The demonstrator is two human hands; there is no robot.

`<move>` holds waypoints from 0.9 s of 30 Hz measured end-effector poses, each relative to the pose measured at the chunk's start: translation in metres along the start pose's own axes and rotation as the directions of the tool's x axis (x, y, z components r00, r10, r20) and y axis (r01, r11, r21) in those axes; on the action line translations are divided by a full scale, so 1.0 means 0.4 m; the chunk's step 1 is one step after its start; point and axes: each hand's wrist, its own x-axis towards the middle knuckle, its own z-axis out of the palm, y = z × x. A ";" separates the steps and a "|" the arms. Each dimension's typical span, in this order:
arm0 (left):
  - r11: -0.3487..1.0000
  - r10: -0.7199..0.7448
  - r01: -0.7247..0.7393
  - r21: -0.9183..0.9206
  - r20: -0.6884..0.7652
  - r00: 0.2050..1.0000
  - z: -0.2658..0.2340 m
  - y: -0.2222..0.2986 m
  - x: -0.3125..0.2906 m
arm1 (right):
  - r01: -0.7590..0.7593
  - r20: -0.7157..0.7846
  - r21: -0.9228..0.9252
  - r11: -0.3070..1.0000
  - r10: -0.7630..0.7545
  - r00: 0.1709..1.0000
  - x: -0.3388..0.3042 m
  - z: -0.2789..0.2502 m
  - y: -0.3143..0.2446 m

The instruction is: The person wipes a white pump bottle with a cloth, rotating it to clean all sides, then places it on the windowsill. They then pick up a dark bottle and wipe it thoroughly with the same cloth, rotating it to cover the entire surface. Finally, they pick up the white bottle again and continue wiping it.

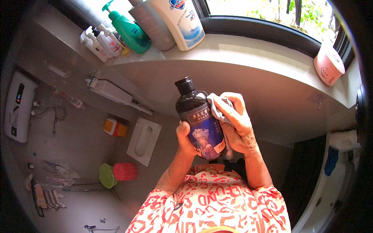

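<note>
A dark bottle (190, 101) with a black flip-top cap and a blue picture label is held up in front of my chest, tilted slightly to the left. My left hand (184, 136) grips it low on its left side, thumb showing and the other fingers hidden behind it. With my right hand (239, 124) I press a bunched grey cloth (220, 108) against the bottle's upper right side. The fingers are bent over the cloth, and one end of it hangs below the hand.
Along the window sill (248, 52) stand a green pump bottle (132, 33), a large white bottle (182, 25), a grey container (153, 25) and several small bottles. A pink tub (328, 66) sits at the sill's right. Below left are a squat toilet (143, 141), a red basket (125, 171) and a green basin (107, 175).
</note>
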 end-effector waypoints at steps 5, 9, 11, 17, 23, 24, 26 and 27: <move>1.000 -0.010 0.010 0.003 -0.028 1.000 -0.019 0.016 0.010 | -0.064 0.145 0.073 0.995 0.053 0.988 -0.040 -0.017 -0.029; 0.999 -0.019 0.021 0.035 -0.062 0.998 -0.046 0.016 0.009 | 0.002 0.254 0.004 1.000 -0.003 0.967 -0.060 -0.031 -0.062; 0.999 -0.035 0.037 0.034 -0.072 0.997 -0.045 0.015 0.008 | 0.110 0.293 -0.053 0.992 -0.090 0.952 -0.070 -0.034 -0.060; 0.997 -0.079 0.079 0.000 0.023 0.997 -0.007 0.013 0.003 | 0.051 0.200 -0.030 0.998 -0.044 0.979 -0.045 -0.030 -0.053; 0.979 0.010 0.013 0.201 -0.113 0.994 -0.036 -0.010 0.019 | -0.013 0.046 -0.115 0.993 0.018 0.999 -0.010 -0.018 -0.016; 0.983 0.013 0.007 0.183 -0.108 0.994 -0.032 -0.010 0.019 | 0.007 0.066 -0.126 0.992 0.002 0.998 -0.012 -0.019 -0.020; 0.990 0.015 -0.001 0.142 -0.097 0.995 -0.023 -0.008 0.023 | 0.043 0.107 -0.152 0.988 -0.027 0.994 -0.022 -0.024 -0.027; 0.991 -0.003 0.016 0.130 -0.100 0.995 -0.023 0.000 0.024 | 0.056 0.149 -0.140 0.989 -0.035 0.988 -0.034 -0.020 -0.024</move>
